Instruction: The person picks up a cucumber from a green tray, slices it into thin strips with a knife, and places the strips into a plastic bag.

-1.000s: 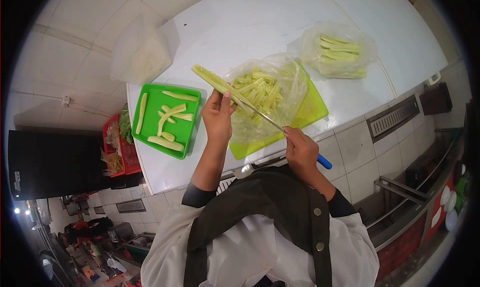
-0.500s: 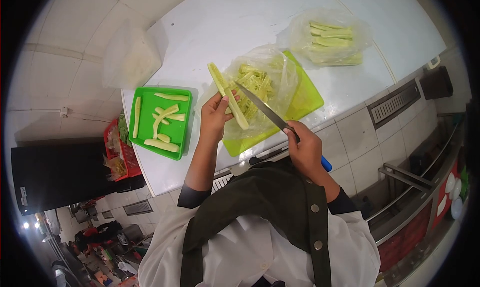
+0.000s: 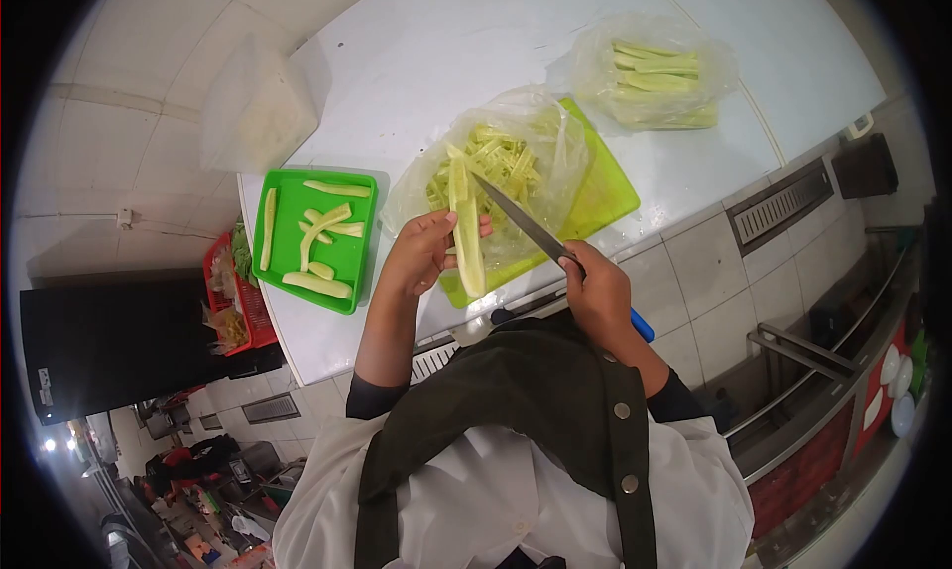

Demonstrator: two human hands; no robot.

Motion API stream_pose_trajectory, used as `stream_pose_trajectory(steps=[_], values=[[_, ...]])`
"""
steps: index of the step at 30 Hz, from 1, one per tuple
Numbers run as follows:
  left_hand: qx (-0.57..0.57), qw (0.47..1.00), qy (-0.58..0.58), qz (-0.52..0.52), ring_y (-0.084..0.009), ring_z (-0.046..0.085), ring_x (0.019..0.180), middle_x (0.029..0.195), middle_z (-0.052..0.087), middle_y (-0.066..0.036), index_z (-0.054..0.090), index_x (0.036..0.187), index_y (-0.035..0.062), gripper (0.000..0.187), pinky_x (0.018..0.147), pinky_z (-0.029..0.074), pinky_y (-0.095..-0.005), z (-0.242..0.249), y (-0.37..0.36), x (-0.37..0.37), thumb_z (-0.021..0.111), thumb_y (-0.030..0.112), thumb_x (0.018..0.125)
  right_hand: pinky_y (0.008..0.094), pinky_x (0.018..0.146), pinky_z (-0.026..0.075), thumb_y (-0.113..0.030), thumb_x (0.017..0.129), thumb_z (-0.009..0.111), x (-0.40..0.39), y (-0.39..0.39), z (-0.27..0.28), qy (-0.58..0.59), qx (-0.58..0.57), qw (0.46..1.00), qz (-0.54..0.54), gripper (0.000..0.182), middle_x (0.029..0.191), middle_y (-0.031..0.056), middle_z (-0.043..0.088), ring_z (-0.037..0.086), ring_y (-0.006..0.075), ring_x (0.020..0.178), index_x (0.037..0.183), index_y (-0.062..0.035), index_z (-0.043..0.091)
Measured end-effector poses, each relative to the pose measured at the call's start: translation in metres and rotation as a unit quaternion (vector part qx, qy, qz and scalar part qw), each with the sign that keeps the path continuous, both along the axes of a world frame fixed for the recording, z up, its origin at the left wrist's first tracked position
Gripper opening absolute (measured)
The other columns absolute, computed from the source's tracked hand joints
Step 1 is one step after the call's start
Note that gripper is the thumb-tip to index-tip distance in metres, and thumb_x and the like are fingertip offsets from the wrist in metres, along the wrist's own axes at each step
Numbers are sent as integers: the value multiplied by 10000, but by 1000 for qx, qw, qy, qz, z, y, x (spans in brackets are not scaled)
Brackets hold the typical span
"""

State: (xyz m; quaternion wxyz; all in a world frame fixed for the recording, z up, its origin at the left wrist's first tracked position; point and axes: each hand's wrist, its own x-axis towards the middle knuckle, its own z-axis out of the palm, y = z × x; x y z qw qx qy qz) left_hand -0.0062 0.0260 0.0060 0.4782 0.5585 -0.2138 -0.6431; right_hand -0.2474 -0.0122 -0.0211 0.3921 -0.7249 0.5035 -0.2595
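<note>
My left hand (image 3: 421, 252) grips a long, peeled cucumber half (image 3: 468, 247), its hollowed inner side showing. In my right hand (image 3: 598, 296) is a knife (image 3: 524, 220), its blade pointing up and left, the tip close beside the cucumber's upper end. Just beyond both hands lies an open clear plastic bag (image 3: 560, 143) holding a pile of pale, seedy cucumber cores (image 3: 506, 161). That bag rests partly on a yellow-green cutting board (image 3: 612, 187).
To the left, a green tray (image 3: 286, 207) holds several cucumber pieces. At the upper right, another plastic bag (image 3: 595, 63) contains cut cucumber strips (image 3: 662, 70). A translucent container (image 3: 258, 108) stands at the white table's (image 3: 426, 44) far left edge. A red basket (image 3: 256, 316) sits beyond the tray.
My left hand has drawn the cucumber half slightly down and turned it more upright, with its hollow side showing. The knife tip stays near its upper part.
</note>
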Motion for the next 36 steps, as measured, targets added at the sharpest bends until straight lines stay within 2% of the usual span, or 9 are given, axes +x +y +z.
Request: stream_pose_trajectory(steps=[9,15,21,24,27,28,31,32,36], values=[[-16,997,-77,-21,-193,606,977,1111,591,-158,498,1165,-59,378,709,542,-306,36,15,2,446,227,923,403,621,468,-107,817,564,-6,-7,9,-22,-22,999,-35,178,863,152,629,603,346,749,982,-50,598],[-8,975,-203,-89,-171,610,946,1100,599,-134,513,1167,-48,364,656,537,-281,51,21,16,425,207,924,416,617,468,-100,801,565,17,-15,19,67,-73,992,79,174,856,130,610,596,346,732,969,-64,593],[-42,991,-124,-23,-204,601,972,1118,583,-164,492,1190,-47,362,719,536,-332,59,28,28,420,189,925,429,630,467,-92,790,570,10,-17,12,114,-73,987,82,161,866,127,614,596,343,743,944,-62,603],[-135,990,-29,18,-251,581,1026,1156,562,-175,474,1204,-42,367,811,512,-400,63,32,32,424,201,933,395,637,474,-97,791,591,7,-17,15,58,-119,990,42,165,888,136,626,608,325,742,949,-53,610],[-220,972,16,87,-283,547,1070,1216,508,-199,426,1239,-42,385,869,484,-454,54,25,27,401,202,943,340,635,478,-93,798,607,3,-18,33,-19,-54,998,-1,178,872,162,628,614,314,732,966,-33,606],[-241,963,40,117,-261,547,1055,1219,499,-195,404,1255,-36,388,887,477,-457,53,21,22,372,209,956,288,610,466,-78,814,605,1,-19,33,-86,-54,995,2,188,812,146,636,623,240,687,991,-15,599],[-279,938,72,191,-247,545,1060,1224,495,-199,388,1266,-19,393,914,452,-461,46,8,10,346,229,964,262,608,455,-50,819,592,6,-11,51,-212,-18,976,44,202,798,117,639,611,162,694,1016,-5,596],[-282,937,63,198,-242,543,1063,1223,497,-193,391,1265,-14,390,919,447,-452,43,4,7,337,232,967,247,644,450,-36,825,580,4,-8,52,-202,67,975,61,225,839,96,647,590,118,729,1048,-8,595],[-275,936,30,216,-228,541,1066,1219,506,-172,398,1258,-5,385,927,441,-413,41,-6,-4,322,245,974,223,661,439,-20,826,569,19,-2,56,-232,8,968,96,315,868,127,636,601,153,715,1141,-21,572]])
